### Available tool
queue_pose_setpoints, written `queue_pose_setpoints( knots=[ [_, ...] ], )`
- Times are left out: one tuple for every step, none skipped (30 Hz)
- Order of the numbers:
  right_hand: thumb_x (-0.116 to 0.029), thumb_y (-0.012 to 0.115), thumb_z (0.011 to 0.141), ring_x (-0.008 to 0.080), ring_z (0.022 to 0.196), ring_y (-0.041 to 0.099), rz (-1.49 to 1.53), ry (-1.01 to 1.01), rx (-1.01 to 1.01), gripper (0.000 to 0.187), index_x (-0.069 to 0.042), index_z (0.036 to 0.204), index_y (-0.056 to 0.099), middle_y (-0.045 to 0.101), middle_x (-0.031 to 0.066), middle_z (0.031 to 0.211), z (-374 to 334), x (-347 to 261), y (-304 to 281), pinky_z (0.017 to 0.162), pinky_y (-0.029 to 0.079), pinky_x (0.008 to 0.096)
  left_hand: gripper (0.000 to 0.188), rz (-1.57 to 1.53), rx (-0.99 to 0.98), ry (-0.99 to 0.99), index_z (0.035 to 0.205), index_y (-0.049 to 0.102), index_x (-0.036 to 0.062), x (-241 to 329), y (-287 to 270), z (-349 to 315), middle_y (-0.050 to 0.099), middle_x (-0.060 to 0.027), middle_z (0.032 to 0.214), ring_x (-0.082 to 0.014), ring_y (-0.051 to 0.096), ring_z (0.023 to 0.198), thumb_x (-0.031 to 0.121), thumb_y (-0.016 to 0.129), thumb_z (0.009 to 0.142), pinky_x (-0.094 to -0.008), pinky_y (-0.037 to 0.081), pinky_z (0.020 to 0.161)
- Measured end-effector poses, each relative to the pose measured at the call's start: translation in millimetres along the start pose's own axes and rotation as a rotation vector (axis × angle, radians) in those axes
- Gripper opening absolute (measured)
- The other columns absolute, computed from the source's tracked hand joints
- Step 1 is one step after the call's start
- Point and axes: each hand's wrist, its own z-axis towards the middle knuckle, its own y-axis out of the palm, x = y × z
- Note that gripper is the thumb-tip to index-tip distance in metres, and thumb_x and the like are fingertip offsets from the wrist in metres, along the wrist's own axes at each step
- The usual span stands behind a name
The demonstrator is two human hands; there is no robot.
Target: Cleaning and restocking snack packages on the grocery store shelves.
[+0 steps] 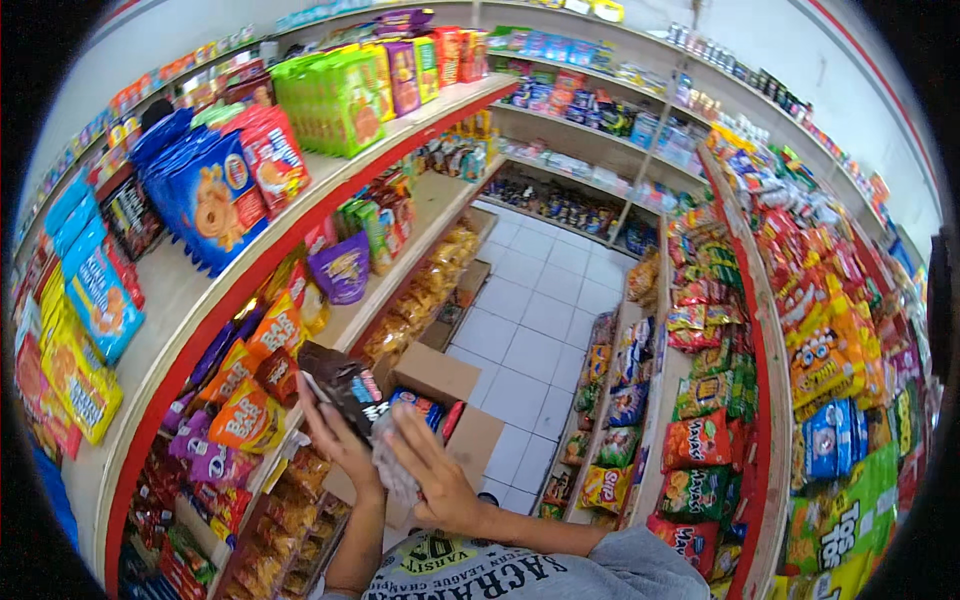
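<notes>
A dark brown snack packet is tilted up in front of me, its far end close to the orange and brown packets on the left shelf. My left hand supports the packet from its left side, fingers along its edge. A crumpled grey cloth lies against the packet's near end. Over that cloth presses my right hand, its fingers extended and pointing toward the packet. Part of the packet and most of the left palm are hidden.
An open cardboard box stands in the aisle just beyond my hands, with blue and red packs inside. The left shelf has a red edge and carries several biscuit packs. Snack bags fill the right shelf. White tiles run between.
</notes>
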Motion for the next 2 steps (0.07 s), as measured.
queue_pose_setpoints(
  knots=[
    [0.003, 0.055, 0.062, 0.0391, 0.132, 0.020, 0.025, 0.020, 0.073, 0.081, -0.004, 0.137, 0.027, 0.020, 0.0223, 0.143, 3.8, 2.4, -4.7, 0.106, 0.024, 0.0420, 0.050, 0.161, -0.070, 0.072, 0.135, 0.030, -0.0004, 0.2, 2.2, -5.6, 0.031, -0.0157, 0.139, -0.0267, 0.027, 0.130, 0.028, 0.039, 0.094, -0.0363, 0.016, 0.108],
    [-0.013, 0.063, 0.066, 0.0374, 0.134, 0.017, 0.059, 0.099, 0.125, 0.085, -0.005, 0.139, 0.022, 0.016, 0.0173, 0.145, 4.3, 12.3, -9.6, 0.107, 0.019, 0.0445, 0.055, 0.264, -0.158, 0.077, 0.137, 0.026, 0.0015, -0.2, 6.1, -10.6, 0.027, -0.0173, 0.141, -0.0270, 0.027, 0.130, 0.032, 0.042, 0.094, -0.0360, 0.014, 0.109]
  ],
)
